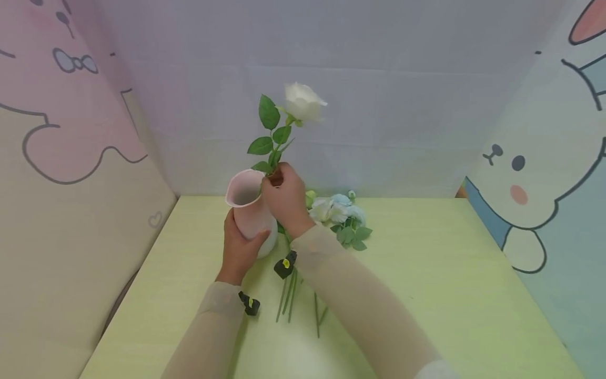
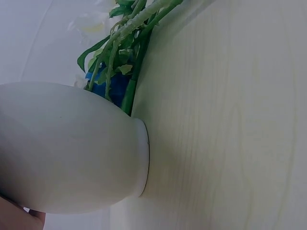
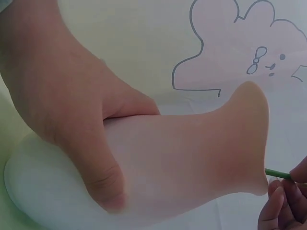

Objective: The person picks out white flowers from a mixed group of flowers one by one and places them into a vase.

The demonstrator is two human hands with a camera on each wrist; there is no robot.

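Note:
A pale pink and white vase (image 1: 248, 218) with a flared, wavy mouth stands on the table at the left of the head view. My left hand (image 1: 239, 250) grips its body, thumb across the near side. Just at the right of the mouth, my right hand (image 1: 288, 202) pinches the stem of a white rose (image 1: 304, 102), whose bloom and green leaves rise above the fingers. In the right wrist view the green stem (image 3: 277, 173) runs from the fingertips to the vase's rim. The left wrist view has the vase's base (image 2: 143, 158) down on the tabletop.
Behind the right forearm lie more flowers, white blooms (image 1: 329, 210) and pale blue ones (image 1: 355, 213), with leaves (image 1: 352, 236) and several bare stems (image 1: 290, 300) pointing toward me. A pale back wall (image 1: 402, 131) and cartoon-printed side panels (image 1: 521, 173) enclose the light wooden table (image 1: 450, 284).

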